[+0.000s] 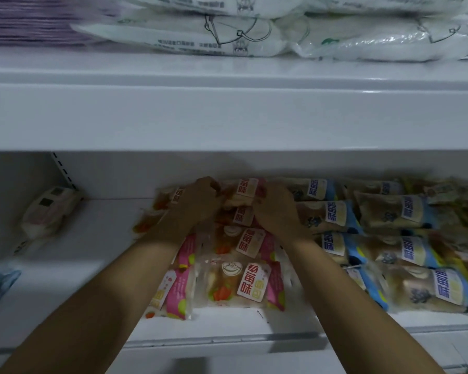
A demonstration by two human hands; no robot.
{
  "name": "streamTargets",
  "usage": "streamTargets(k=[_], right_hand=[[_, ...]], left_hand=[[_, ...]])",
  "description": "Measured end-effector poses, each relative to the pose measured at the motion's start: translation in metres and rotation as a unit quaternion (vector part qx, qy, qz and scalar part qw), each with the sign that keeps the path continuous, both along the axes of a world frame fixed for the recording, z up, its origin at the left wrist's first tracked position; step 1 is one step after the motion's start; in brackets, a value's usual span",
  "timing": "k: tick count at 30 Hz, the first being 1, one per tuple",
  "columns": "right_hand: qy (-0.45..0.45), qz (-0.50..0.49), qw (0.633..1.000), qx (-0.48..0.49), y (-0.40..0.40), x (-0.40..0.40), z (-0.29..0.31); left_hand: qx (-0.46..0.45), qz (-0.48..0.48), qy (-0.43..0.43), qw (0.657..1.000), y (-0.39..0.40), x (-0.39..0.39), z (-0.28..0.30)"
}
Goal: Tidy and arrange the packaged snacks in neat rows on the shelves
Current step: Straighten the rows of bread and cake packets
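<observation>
pink-trimmed snack packs (250, 283), clear-fronted with red-lettered white labels and a strawberry print, lie in a column running toward 12 o'clock on the lower white shelf (92, 265). both bare arms reach in; the left hand (197, 201) and right hand (277, 209) have fingers curled onto the rearmost pack (241, 194) at the back of the column. at 3 o'clock, blue-trimmed packs (422, 288) sit in overlapping rows. a lone pale pack (49, 211) rests at 9 o'clock. white bags (189, 36) fill the upper shelf (227, 114).
</observation>
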State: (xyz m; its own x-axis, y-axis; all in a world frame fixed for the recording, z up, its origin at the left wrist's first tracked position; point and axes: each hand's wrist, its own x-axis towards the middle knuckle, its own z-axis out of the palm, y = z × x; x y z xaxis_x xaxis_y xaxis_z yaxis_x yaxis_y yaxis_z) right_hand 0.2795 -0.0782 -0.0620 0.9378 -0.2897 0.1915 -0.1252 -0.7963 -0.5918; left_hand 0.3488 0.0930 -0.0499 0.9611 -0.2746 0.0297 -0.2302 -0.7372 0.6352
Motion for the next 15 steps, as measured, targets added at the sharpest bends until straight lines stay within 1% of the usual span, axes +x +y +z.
streamTargets(k=[2, 4, 5, 7, 9, 11, 12, 13, 15], right_hand=[[-0.040, 0.019, 0.999, -0.013, 0.004, -0.007, 0.000], [-0.085, 0.017, 0.996, -0.006, 0.015, -0.018, 0.005], [-0.090, 0.016, 0.996, 0.005, 0.024, -0.023, 0.009], [-0.091, 0.029, 0.995, 0.040, 0.052, -0.030, 0.016], [-0.111, 0.073, 0.990, 0.038, 0.086, -0.028, 0.018], [-0.089, 0.130, 0.987, 0.010, 0.120, -0.020, 0.019], [-0.076, 0.153, 0.985, 0.000, 0.136, -0.017, 0.021], [-0.070, 0.170, 0.983, -0.006, 0.150, -0.013, 0.020], [-0.055, 0.180, 0.982, -0.019, 0.176, -0.005, 0.016]], left_hand=[[0.010, -0.001, -0.033, 0.999, 0.010, -0.012, 0.004], [-0.014, 0.004, -0.089, 0.996, 0.035, -0.021, 0.003], [-0.023, 0.012, -0.116, 0.993, 0.053, -0.024, 0.000], [0.001, 0.050, -0.156, 0.986, 0.098, -0.024, -0.007], [0.046, 0.114, -0.165, 0.979, 0.148, -0.013, -0.018], [0.112, 0.192, -0.166, 0.961, 0.196, 0.001, -0.028], [0.146, 0.230, -0.151, 0.950, 0.219, 0.008, -0.032], [0.176, 0.260, -0.117, 0.942, 0.239, 0.013, -0.034], [0.214, 0.289, -0.037, 0.932, 0.269, 0.021, -0.041]])
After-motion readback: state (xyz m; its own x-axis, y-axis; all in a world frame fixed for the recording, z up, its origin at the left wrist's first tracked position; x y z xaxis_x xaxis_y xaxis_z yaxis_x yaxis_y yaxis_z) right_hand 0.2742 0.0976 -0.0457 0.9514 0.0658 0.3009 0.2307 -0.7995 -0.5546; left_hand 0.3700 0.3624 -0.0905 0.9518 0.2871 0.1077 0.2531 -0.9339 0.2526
